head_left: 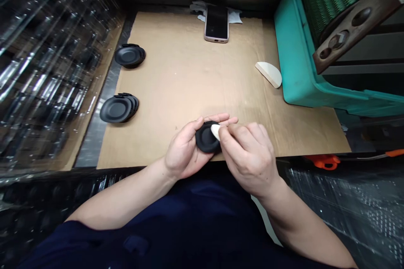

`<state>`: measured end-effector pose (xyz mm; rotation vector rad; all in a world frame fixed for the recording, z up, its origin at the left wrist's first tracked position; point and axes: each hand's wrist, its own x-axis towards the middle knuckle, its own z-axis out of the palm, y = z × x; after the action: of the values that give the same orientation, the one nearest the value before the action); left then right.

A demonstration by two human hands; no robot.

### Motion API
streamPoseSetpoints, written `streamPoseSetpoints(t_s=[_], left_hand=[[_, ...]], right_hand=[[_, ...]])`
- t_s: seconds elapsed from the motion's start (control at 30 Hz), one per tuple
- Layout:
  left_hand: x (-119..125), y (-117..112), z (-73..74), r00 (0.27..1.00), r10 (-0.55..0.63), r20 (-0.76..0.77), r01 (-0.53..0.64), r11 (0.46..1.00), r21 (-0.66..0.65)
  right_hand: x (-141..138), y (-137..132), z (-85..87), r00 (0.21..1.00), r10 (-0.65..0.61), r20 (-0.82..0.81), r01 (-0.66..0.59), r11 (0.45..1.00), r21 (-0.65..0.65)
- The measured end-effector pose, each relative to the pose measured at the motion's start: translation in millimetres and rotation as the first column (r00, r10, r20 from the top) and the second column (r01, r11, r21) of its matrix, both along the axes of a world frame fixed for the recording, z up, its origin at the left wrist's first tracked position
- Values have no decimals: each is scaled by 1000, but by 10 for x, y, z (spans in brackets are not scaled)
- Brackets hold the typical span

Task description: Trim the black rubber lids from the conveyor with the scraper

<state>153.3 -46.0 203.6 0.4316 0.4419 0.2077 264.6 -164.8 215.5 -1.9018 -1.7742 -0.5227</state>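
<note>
My left hand (186,147) cradles a round black disc-shaped plastic cap (205,138) on its fingers and palm, just above the near edge of the cardboard sheet (189,84). My right hand (249,155) pinches a small white pad (215,131) and presses it against the cap's face. Part of the cap is hidden behind that hand. To the right on the cardboard lies a half-round white sponge (269,74). Further left sit a single black cap (129,56) and a small stack of black caps (116,109).
A phone (216,23) lies face up on white cloth (235,17) at the far edge of the cardboard. A teal bin (290,38) stands at the right, and stacked clear plastic trays (47,67) fill the left. An orange plastic part (323,161) lies beyond the near right edge.
</note>
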Motion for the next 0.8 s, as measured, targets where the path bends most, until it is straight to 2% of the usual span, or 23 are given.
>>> streamPoseSetpoints(t_s=[0.07,0.17,0.37,0.47,0.57,0.67,0.73,0.8], left_hand=[[6,-2,1,1000,-1,4,1,1000,15],[6,6,-5,998,-61,9,61,998,-2],[1,-8,-5,1000,3,16,-3,1000,7],[1,-7,-10,999,-48,17,48,999,10],[-2,13,-13,997,-74,16,75,997,-10],[-11,30,-7,997,-64,45,66,997,-44],[-17,34,-2,996,-60,69,64,996,-60],[-18,33,-1,995,-52,89,57,996,-63]], right_hand=[[0,-1,11,1000,-21,-8,21,1000,4],[-13,17,13,999,2,-52,-1,1000,23],[17,-10,12,996,-18,-82,16,999,-36],[10,-11,9,996,-24,-85,23,1000,-15],[-18,23,1,992,33,-121,-30,999,29],[-15,6,20,953,130,-273,-109,990,94],[12,-59,48,923,109,-368,-60,988,141],[47,-147,73,912,21,-410,53,984,168]])
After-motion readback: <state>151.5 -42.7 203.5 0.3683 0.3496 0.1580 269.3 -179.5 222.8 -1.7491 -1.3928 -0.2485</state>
